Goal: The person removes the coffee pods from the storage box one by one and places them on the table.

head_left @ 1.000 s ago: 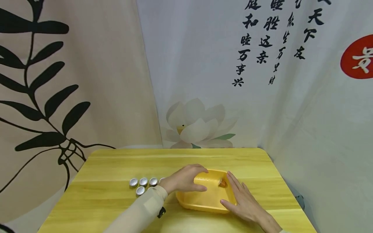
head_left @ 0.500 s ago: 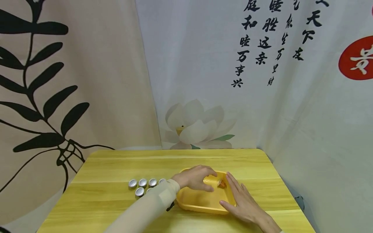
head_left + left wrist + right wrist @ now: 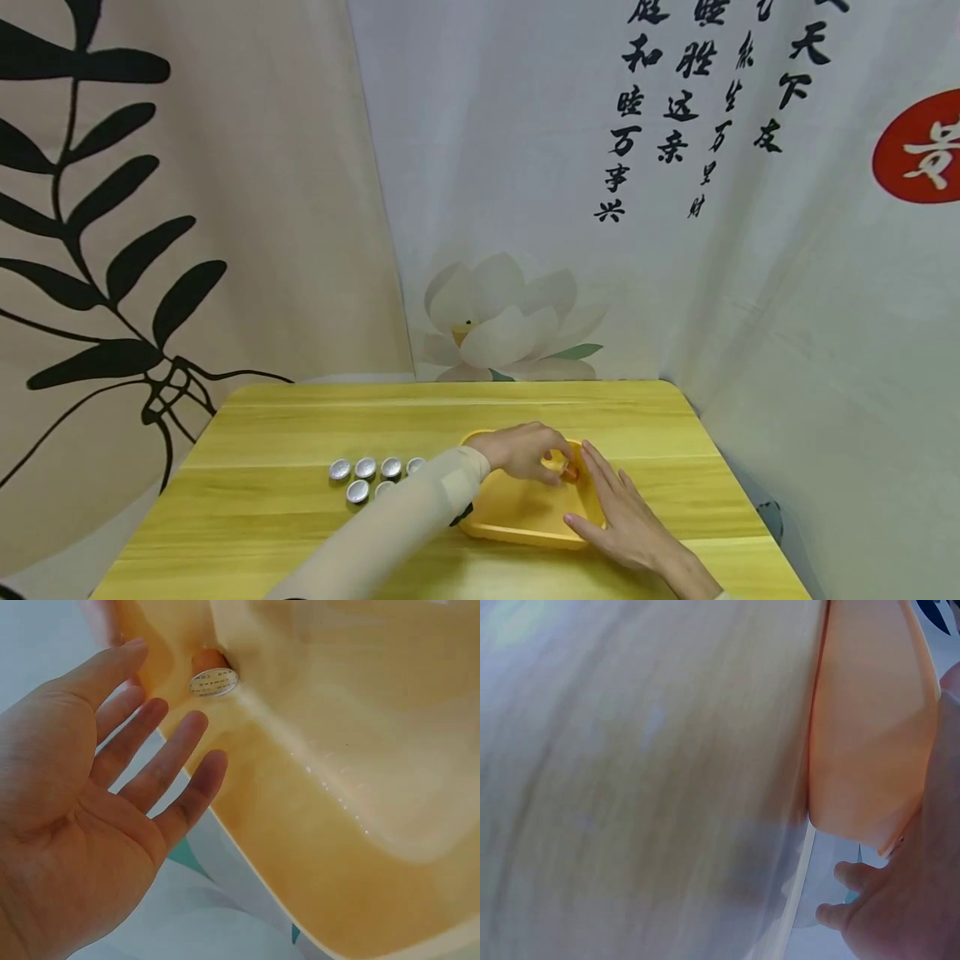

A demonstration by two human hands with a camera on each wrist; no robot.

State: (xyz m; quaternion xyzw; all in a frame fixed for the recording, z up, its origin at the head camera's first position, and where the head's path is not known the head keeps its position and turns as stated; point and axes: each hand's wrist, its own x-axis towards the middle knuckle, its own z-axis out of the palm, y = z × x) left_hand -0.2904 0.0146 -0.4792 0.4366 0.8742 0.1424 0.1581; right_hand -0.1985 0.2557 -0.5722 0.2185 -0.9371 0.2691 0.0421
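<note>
A yellow plastic basin (image 3: 525,537) stands on the table, with a small orange capsule-like cup (image 3: 213,679) lying on its side near the far right corner. Printed marks cover the cup's pale round lid. My left hand (image 3: 525,452) reaches over the basin with fingers loosely bent, close to the cup; in the left wrist view a gap shows between fingertips and cup. My right hand (image 3: 636,527) rests against the basin's right side, fingers extended and thumb apart. Only part of that hand appears in the right wrist view, beside the basin's outer wall (image 3: 870,727).
Several small round silver-topped pieces (image 3: 357,492) stand in rows on the table left of the basin, partly covered by the left sleeve (image 3: 405,525). The wooden table (image 3: 247,508) ends at a printed curtain (image 3: 300,208) behind.
My left hand has moved right across the basin towards the orange cup, its fingers bending more. The right hand and the basin have stayed about where they were.
</note>
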